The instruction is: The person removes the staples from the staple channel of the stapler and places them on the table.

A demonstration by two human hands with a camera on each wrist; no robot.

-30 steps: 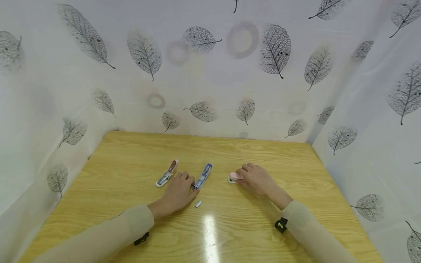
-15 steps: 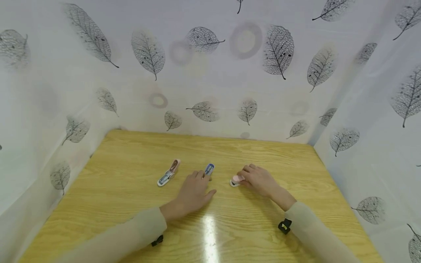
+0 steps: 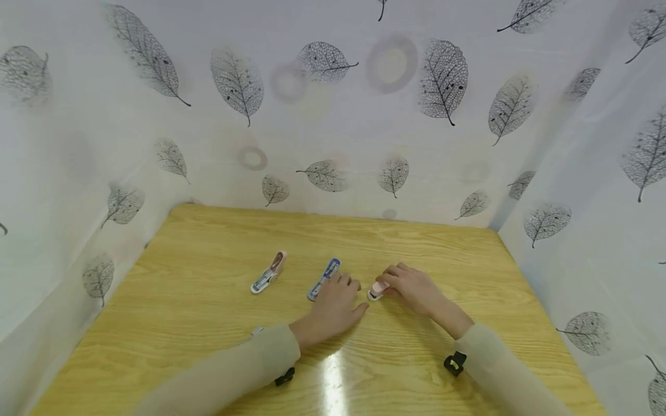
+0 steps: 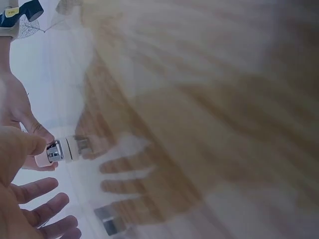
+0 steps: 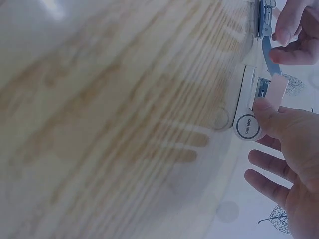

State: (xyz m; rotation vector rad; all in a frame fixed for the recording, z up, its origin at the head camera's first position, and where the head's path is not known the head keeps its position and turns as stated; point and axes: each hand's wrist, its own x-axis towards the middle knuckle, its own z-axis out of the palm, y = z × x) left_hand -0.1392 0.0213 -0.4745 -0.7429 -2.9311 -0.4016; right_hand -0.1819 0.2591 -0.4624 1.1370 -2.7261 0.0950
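Note:
My right hand (image 3: 416, 290) grips a small pink-and-white stapler (image 3: 378, 289) by one end, on the right half of the table. In the right wrist view this stapler (image 5: 247, 125) shows its pink top angled away from its white base, with the thumb pressing on it. My left hand (image 3: 335, 303) is spread loosely just left of it, fingers apart, and covers part of a blue stapler (image 3: 331, 270) that lies unfolded. I cannot tell whether the fingers touch the blue one. Another pink-and-white stapler (image 3: 267, 276) lies opened out farther left.
A small silvery piece (image 3: 257, 330), perhaps a staple strip, peeks out beside the left sleeve (image 3: 229, 370). The wooden table (image 3: 416, 358) is glossy and reflects the hands. Leaf-patterned curtain (image 3: 333, 133) surrounds its back and sides.
My left hand has moved right, from the blue stapler's left side to beside the gripped stapler. My right hand has shifted slightly toward me with its stapler. A silvery piece near the blue stapler is now out of sight there.

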